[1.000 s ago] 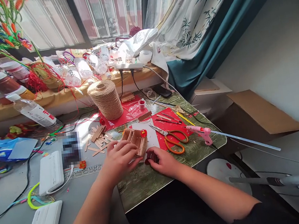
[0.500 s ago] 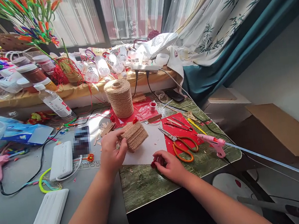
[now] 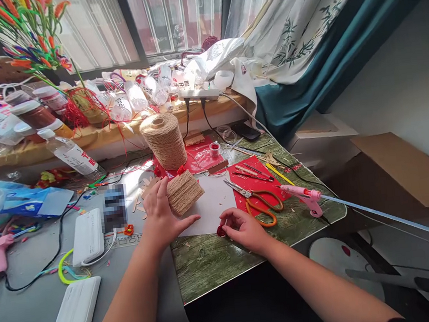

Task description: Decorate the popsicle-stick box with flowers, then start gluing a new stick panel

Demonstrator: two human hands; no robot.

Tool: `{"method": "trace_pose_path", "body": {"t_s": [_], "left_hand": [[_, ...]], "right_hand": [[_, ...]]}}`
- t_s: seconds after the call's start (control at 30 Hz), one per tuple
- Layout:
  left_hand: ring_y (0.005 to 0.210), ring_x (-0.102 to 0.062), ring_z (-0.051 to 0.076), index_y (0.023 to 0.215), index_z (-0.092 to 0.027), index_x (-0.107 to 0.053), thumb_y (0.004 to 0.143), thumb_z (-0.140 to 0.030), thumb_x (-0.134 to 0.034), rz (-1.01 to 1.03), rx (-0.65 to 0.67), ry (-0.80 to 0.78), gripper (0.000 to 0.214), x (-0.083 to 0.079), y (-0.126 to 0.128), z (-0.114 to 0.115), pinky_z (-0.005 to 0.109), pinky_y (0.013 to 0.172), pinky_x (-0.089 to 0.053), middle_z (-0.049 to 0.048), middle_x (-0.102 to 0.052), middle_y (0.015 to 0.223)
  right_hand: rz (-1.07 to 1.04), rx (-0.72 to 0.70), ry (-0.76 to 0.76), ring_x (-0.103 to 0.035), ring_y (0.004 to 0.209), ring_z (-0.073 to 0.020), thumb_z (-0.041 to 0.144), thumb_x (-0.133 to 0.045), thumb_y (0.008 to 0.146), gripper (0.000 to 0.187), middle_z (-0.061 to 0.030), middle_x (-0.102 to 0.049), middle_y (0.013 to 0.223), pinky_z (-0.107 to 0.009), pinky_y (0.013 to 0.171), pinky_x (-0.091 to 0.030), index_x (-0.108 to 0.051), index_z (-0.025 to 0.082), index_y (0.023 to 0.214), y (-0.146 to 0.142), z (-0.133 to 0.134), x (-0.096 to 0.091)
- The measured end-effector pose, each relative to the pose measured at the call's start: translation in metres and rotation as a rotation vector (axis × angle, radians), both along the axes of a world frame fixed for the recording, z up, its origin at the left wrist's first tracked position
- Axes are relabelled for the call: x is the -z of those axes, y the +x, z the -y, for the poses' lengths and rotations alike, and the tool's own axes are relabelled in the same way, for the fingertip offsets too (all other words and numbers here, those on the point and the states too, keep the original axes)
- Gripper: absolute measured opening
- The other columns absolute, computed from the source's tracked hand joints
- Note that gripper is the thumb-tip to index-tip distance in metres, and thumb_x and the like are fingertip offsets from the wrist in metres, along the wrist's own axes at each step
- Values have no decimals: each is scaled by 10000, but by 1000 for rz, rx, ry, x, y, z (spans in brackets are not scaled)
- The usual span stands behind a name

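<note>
**At the window-side craft table: one hand on a twine-wrapped box, the other pinching a red flower**

In the head view, on the white paper sheet (image 3: 218, 201) near the middle of the table, a twine-wrapped box (image 3: 184, 190) sits tilted, one corner toward the person. The left hand (image 3: 162, 215) lies open against the box's left side. Its fingers are spread and point away from the person, and the thumb stretches out flat over the sheet; nothing is gripped. Just right of it, at the sheet's near edge, the right hand (image 3: 244, 227) has its thumb and fingertips closed on a small red flower (image 3: 220, 231) that rests on the green wood-grain mat (image 3: 213, 267).

Behind the box stands a big spool of jute twine (image 3: 163, 140). To the right, orange-handled scissors (image 3: 258, 203) lie partly on a red sheet (image 3: 251, 172), and a pink glue gun (image 3: 304, 198) beside them has a long clear stick jutting out behind it.

As for writing, a clear bottle (image 3: 70, 153) lying on its side at the left carries a white label with red characters, too small to read. The bottles on the sill (image 3: 136, 95) show dark printed characters, equally unclear. Left of the box, a blurred patch (image 3: 113, 208) hides whatever is printed there, next to a white case (image 3: 87, 236).
</note>
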State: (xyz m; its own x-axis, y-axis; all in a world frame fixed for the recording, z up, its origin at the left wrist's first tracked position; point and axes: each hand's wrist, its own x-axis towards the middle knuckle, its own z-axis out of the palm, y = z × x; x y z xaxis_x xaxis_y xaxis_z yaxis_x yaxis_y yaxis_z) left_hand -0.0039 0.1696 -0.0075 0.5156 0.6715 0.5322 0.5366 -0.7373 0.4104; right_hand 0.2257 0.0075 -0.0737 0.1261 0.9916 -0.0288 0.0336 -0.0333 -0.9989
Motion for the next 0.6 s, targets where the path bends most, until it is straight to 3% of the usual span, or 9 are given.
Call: {"method": "trace_pose_path", "body": {"t_s": [0.17, 0.33, 0.43, 0.53, 0.6], "left_hand": [[1413, -448, 385, 1599, -277, -302, 710, -412, -894, 140, -5, -45, 1077, 5, 2, -7, 579, 1210, -316, 158, -482, 1501], [1375, -508, 341, 1569, -295, -323, 710, -605, -853, 564, 105, -346, 1056, 12, 3, -8, 501, 1152, -434, 133, -495, 1455], [1366, -523, 346, 1537, -288, -377, 766, -731, -731, 671, 160, -448, 957, 16, 4, -5, 502, 1114, -473, 138, -523, 1420], [1361, -528, 341, 1537, -282, -360, 769, -695, -753, 651, 132, -406, 957, 16, 4, -3, 506, 1121, -472, 142, -515, 1416], [1375, -515, 340, 1552, -274, -313, 745, -593, -826, 571, 90, -295, 1008, 16, 4, -3, 515, 1147, -452, 152, -468, 1464]], "right_hand": [[25, -6, 11, -607, 746, -140, 293, -687, 891, 228, -28, -686, 932, -283, 695, -507, -637, 223, 1103, 1, 1, -3], [136, -66, -18, -584, 677, -137, 265, -662, 902, 192, 5, -650, 793, -268, 640, -479, -646, 226, 1088, 1, 4, -5], [136, -71, -19, -580, 649, -133, 258, -662, 902, 189, 6, -658, 789, -267, 622, -474, -635, 222, 1086, 1, 4, -5], [124, -63, 2, -602, 688, -136, 255, -660, 902, 186, -15, -680, 876, -271, 639, -491, -631, 221, 1082, 1, 3, -5], [121, -65, 7, -613, 702, -138, 249, -643, 912, 184, -23, -684, 912, -274, 644, -499, -628, 224, 1093, 1, 3, -5]]}}
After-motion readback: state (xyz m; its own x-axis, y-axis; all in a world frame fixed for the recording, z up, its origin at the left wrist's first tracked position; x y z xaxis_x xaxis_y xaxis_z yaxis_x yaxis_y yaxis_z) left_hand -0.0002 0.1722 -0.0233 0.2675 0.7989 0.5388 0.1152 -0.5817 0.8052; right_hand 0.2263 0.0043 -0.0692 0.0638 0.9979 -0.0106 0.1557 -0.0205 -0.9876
